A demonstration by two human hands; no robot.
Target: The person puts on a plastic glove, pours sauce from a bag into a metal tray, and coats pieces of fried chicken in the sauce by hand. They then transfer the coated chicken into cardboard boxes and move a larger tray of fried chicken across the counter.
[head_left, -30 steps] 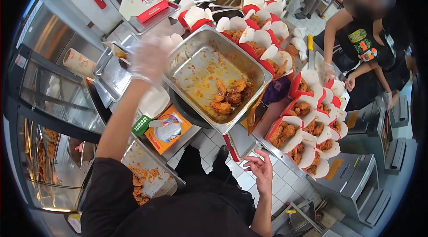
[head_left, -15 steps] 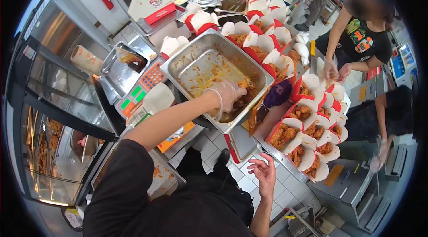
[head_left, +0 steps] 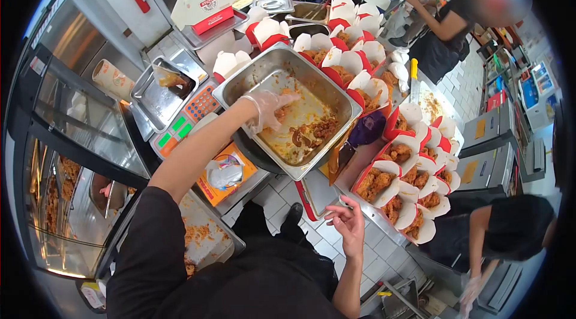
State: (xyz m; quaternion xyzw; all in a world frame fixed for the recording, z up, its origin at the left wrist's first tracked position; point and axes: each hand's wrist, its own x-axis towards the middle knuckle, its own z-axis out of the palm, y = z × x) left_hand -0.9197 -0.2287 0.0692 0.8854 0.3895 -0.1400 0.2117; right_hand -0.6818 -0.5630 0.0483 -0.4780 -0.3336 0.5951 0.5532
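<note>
My left hand (head_left: 269, 110), in a clear plastic glove, reaches inside a deep steel pan (head_left: 345, 100). Its fingers are stretched out over the left part of the pan floor, and orange bits show beside them. A heap of reddish-brown crumbs and sauce (head_left: 315, 133) lies in the pan's right corner. Bare and raised over the floor, my right hand (head_left: 347, 223) has its fingers loosely bent and apart, with nothing in them. Right of the pan stand red and white cartons of fried chicken (head_left: 377, 186), lids up, on a metal tray.
A scale with an orange keypad (head_left: 201, 103) and a steel tray (head_left: 157, 103) sit left of the pan. An orange box (head_left: 225, 175) lies below them. A yellow-handled knife (head_left: 414, 79) rests beyond the cartons. Co-workers stand at the right; one wears gloves (head_left: 471, 292).
My left hand has moved left within the pan, away from the crumb heap, and its fingers have spread. My right hand has shifted slightly left. The co-workers have changed position.
</note>
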